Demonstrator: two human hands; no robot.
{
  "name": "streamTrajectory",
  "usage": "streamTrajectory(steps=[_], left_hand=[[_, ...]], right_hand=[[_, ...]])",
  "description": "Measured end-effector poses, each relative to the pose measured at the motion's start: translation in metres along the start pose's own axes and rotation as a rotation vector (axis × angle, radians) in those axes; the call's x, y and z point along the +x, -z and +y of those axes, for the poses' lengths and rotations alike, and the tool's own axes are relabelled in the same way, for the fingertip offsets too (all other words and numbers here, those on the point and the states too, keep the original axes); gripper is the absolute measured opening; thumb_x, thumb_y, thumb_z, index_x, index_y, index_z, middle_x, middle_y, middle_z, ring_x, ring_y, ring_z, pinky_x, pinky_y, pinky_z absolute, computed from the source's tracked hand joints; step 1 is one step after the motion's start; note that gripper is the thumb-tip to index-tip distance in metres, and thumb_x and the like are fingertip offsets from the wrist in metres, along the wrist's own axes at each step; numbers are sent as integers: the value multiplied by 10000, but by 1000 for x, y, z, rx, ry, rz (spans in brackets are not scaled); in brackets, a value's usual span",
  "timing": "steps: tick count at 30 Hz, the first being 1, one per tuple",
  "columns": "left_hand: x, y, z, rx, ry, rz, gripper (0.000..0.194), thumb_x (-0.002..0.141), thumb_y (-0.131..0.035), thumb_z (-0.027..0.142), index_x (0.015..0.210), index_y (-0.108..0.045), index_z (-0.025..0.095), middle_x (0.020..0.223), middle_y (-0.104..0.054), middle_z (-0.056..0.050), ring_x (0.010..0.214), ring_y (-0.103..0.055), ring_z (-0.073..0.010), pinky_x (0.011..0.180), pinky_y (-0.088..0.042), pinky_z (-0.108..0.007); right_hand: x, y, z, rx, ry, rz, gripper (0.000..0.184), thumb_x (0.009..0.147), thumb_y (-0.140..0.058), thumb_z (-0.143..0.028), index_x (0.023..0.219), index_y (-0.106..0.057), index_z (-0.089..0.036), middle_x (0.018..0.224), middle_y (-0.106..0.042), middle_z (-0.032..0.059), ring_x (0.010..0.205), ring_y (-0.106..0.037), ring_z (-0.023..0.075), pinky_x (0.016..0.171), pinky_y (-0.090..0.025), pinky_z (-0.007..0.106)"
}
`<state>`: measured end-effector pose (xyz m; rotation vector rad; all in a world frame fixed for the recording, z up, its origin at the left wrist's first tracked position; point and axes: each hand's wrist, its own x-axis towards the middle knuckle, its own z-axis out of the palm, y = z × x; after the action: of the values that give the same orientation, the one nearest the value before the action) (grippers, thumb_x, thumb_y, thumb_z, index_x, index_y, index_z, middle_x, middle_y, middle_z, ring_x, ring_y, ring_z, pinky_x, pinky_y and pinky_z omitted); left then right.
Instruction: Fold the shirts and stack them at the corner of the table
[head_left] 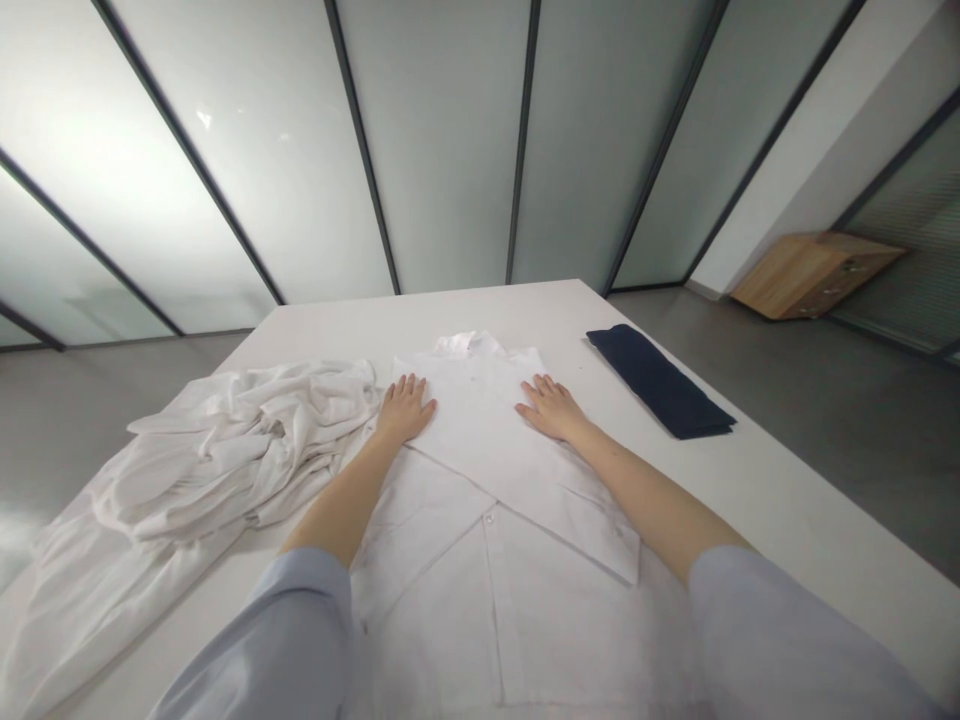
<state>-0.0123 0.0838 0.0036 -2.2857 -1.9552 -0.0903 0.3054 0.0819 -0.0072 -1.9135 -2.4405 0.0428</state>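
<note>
White table [337, 328], shirt [476, 420] under both hands [406, 408] [553, 407]

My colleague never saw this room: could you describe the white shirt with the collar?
Before the frosted glass panels stands a white table. In its middle, under the left hand and right hand, lies the white shirt, collar toward the panels. It lies flat, while the white fabric to its left is crumpled and the cloth to its right is dark blue.

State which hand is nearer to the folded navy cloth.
Right. The right hand rests on the white shirt, toward the navy cloth but not touching it; the left hand is on the shirt's opposite side, beside crumpled white fabric.
</note>
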Motion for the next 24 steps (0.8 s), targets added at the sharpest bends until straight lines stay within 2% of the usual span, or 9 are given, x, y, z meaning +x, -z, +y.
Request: streamTrajectory(steps=[2, 5, 10, 13, 15, 17, 19, 22, 24], left_hand=[[-5, 0, 2, -5, -54, -25, 617, 967, -312, 467, 1494, -376, 150, 1562, -335, -143, 1456, -276, -291, 1167, -256, -438], [-13, 1, 3, -14, -57, -82, 617, 974, -296, 476, 1500, -366, 162, 1564, -330, -146, 1446, -300, -291, 1155, -273, -441], [-41, 2, 7, -25, -37, -98, 628, 974, -296, 485, 1502, -354, 151, 1575, -303, -153, 1456, -272, -303, 1154, -260, -453], [-59, 8, 10, -26, -34, -117, 631, 972, -304, 489, 1494, -360, 140, 1573, -303, -166, 1455, -268, -313, 1150, -256, -457], [-62, 16, 10, -28, -53, -147, 629, 956, -348, 502, 1470, -394, 143, 1555, -341, -174, 1428, -321, -324, 1132, -282, -455], [-54, 26, 8, -42, -71, -171, 604, 920, -432, 507, 1413, -467, 161, 1495, -435, -167, 1354, -426, -329, 1095, -334, -449], [-36, 35, 4, -79, -51, -148, 540, 891, -492, 479, 1341, -536, 184, 1391, -543, -146, 1261, -516, -314, 1047, -387, -428], [0, 41, 1, -185, 61, -78, 437, 909, -466, 390, 1278, -587, 191, 1264, -624, -129, 1172, -583, -266, 988, -437, -364], [21, 39, 2, -260, 136, -106, 419, 919, -441, 337, 1277, -590, 177, 1228, -651, -128, 1146, -607, -241, 963, -452, -327]], right_hand=[[-1, 2, -2, -4, -6, -24, 710, 957, -257, -583, 1525, -312, -160, 1594, -258, 156, 1471, -205, 305, 1174, -175, 464], [-7, 4, -5, -15, -2, -39, 713, 960, -253, -574, 1527, -303, -146, 1600, -232, 170, 1472, -204, 307, 1170, -181, 467], [-35, 2, -9, -22, 25, -43, 704, 961, -254, -571, 1528, -302, -156, 1602, -231, 162, 1471, -207, 303, 1167, -187, 459], [-55, 4, -11, -40, 51, -44, 692, 959, -289, -566, 1517, -329, -158, 1590, -263, 166, 1464, -226, 309, 1161, -199, 465], [-60, 11, -12, -58, 71, -51, 661, 945, -365, -554, 1473, -411, -160, 1554, -338, 178, 1433, -293, 323, 1145, -228, 473], [-54, 24, -12, -61, 94, -46, 575, 917, -462, -519, 1373, -537, -175, 1472, -459, 175, 1353, -408, 329, 1108, -290, 465], [-36, 38, -12, -33, 92, -4, 464, 906, -512, -447, 1272, -617, -182, 1361, -562, 159, 1248, -505, 307, 1050, -362, 424], [2, 54, -15, 75, 13, 93, 374, 930, -473, -302, 1239, -632, -163, 1254, -620, 138, 1151, -565, 243, 979, -412, 328], [26, 56, -18, 137, -41, 94, 348, 926, -466, -238, 1214, -641, -155, 1238, -621, 129, 1115, -584, 216, 955, -419, 290]])
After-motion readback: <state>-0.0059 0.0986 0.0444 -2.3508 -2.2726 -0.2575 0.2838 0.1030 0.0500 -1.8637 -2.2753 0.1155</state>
